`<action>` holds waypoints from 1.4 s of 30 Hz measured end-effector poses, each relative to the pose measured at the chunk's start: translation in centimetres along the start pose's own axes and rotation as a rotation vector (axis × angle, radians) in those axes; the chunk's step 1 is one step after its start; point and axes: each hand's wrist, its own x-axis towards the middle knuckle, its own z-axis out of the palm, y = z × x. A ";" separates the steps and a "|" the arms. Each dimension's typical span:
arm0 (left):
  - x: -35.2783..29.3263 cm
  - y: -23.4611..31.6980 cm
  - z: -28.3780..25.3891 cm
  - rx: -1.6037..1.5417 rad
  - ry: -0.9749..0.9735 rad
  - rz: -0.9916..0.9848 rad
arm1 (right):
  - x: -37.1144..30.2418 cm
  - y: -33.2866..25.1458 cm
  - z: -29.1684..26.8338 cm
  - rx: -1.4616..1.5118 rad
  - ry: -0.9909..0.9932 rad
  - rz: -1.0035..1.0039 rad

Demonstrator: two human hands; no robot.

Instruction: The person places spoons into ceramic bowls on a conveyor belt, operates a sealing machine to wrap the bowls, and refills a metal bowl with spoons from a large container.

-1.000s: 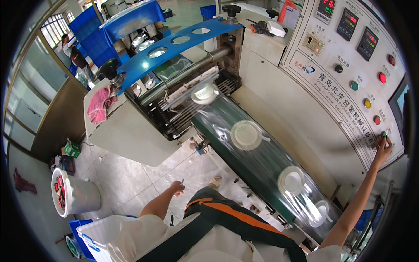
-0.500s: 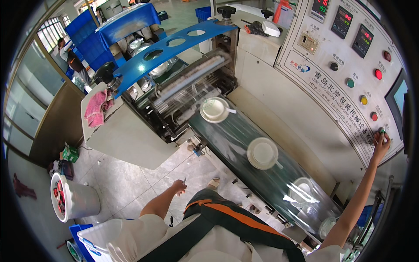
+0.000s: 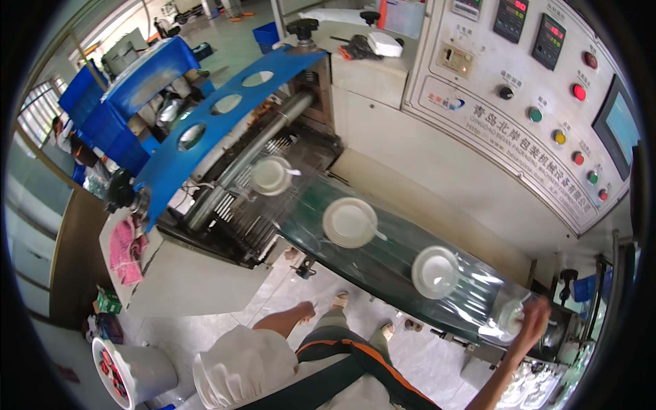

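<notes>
My right hand (image 3: 535,322), smeared by motion, is at the near right end of the conveyor, against the clear film (image 3: 471,290) and beside the last dish set (image 3: 509,317). Its fingers do not show clearly. Down by my side, over the floor, my left hand (image 3: 304,312) has its fingers curled; what they hold, if anything, is too small to make out. Under the film on the green conveyor belt (image 3: 307,219) lie more white dish sets, one in the middle (image 3: 350,222) and one nearer me (image 3: 435,272). Another set (image 3: 271,175) lies at the machine's metal bar (image 3: 253,160).
A control panel (image 3: 506,109) with buttons and displays rises at the right. A blue plate with round holes (image 3: 226,104) spans the machine. The pink cloth (image 3: 127,251) lies on its left housing. A white bucket (image 3: 142,372) stands on the floor at lower left.
My right hand has left the panel's button and come down to the belt's end. The dish sets have advanced toward the machine; its sealing bar section looks opened up. My view has shifted right.
</notes>
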 end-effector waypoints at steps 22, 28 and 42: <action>-2.1 39.8 60.7 0.509 0.125 0.452 | -62.6 25.7 -46.2 0.507 0.334 0.909; -8.9 66.3 88.2 0.530 -0.258 0.793 | -68.7 33.2 -63.3 0.728 0.786 0.837; -16.5 130.5 144.9 0.831 -0.608 1.595 | -66.2 66.2 -128.2 0.484 1.320 0.833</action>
